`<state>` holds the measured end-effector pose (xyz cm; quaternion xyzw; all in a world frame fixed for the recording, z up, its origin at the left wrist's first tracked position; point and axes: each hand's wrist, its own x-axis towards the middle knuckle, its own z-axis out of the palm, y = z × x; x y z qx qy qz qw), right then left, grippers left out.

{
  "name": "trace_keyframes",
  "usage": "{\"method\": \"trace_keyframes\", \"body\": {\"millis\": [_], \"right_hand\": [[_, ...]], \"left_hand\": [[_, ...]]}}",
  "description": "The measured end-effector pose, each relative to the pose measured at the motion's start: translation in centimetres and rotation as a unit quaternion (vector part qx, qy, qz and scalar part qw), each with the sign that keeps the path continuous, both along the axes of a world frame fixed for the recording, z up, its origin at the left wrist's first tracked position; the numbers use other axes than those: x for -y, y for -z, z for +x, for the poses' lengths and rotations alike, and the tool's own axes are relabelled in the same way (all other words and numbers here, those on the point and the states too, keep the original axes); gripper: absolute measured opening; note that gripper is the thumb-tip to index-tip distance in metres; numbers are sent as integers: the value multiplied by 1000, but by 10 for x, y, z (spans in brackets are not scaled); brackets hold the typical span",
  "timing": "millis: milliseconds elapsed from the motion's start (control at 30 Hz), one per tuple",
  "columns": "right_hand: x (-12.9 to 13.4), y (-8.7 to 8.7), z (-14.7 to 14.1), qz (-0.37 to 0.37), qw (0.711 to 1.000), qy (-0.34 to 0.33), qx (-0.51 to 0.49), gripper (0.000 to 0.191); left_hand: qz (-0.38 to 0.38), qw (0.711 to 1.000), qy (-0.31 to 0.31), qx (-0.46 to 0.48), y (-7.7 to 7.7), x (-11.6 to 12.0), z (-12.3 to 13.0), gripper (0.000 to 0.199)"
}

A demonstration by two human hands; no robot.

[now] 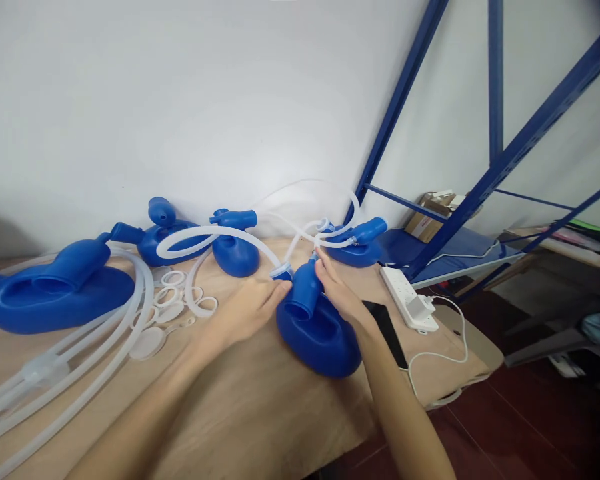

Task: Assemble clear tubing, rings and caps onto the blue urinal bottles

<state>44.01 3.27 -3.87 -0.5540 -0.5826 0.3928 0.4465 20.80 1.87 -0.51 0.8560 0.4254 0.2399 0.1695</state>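
A blue plastic urinal bottle (325,347) rests on the table in front of me. My left hand (253,303) is closed around its neck, where a whitish cap (281,270) sits. A blue urinal funnel (305,293) lies over the bottle's top, its wide mouth facing me. My right hand (337,287) has its fingers closed at the funnel's narrow end, where a translucent hose (337,239) meets it. Whether the hose is fully seated there is hidden by my fingers. Another translucent hose (240,235) loops left from the cap.
More blue bottles (237,257) with funnels line the table's back and left. Loose hoses (115,340) and white rings and discs (147,343) lie at left. On the right are a black phone (386,330), a white power strip (405,297) and a blue metal rack (495,100).
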Motion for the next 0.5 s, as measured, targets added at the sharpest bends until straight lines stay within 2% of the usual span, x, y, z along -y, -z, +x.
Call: {"method": "trace_keyframes", "body": {"millis": [67,133,200,267,400,500], "right_hand": [[15,6,0,13,999,13,-39,80],[25,7,3,51,999,2,-7,77],[29,3,5,80,995,-31,42,69],[30,0,6,91,993,-51,48,58],[24,2,10,81,996,-25,-33,34],[22,7,15,93,991,-22,-91,31]], "left_hand": [[106,994,8,-33,3,-16,-4,42],[194,977,44,-73,11,-34,-3,36],[223,963,104,-112,21,-49,4,45],[227,954,135,-143,27,-57,15,47],[271,939,96,-190,28,-54,39,29],[323,917,72,-223,27,-46,49,23]]}}
